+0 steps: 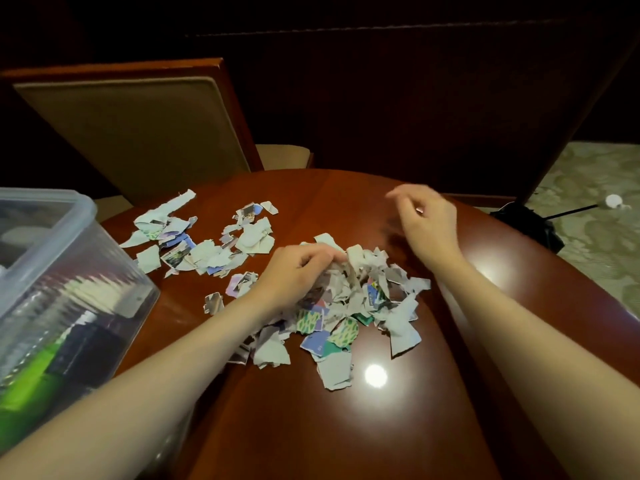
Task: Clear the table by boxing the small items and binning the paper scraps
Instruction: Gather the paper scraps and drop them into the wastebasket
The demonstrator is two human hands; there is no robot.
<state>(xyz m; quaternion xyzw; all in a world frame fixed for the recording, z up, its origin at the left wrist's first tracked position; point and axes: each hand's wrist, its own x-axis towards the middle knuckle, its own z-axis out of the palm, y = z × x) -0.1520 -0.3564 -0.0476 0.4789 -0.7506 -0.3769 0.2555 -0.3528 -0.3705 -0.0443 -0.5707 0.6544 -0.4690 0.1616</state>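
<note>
Head view, one frame. Count: two hands, one clear plastic box [52, 271], one chair [138, 133], one desk [346, 427]. The paper scraps are too many to count singly and lie in two groups.

Main pile [377, 306]: at the centre of the desk, heaped and overlapping. The pieces are torn and ragged-edged, mostly pale grey-white on the blank side. Several show print: green leaf pattern, blue, teal, purple.

Second group [194, 244]: spread thinner on the far left part of the desk, between the main pile and the box, same torn stock. A few strays [213, 303] lie singly between the two groups.

Left hand [298, 268]: on the left edge of the main pile, fingers curled down into it and gripping a bunch of scraps.

Right hand [426, 220]: above bare desk just beyond the main pile and clear of the paper. It is motion-blurred with fingers loosely bent, and I cannot tell whether it holds anything.

Box: at the left edge of the desk, lid off. A bright green item and a dark one show through the wall, indistinct.

Chair: behind the desk at far left, tan padded back in a wood frame.
</note>
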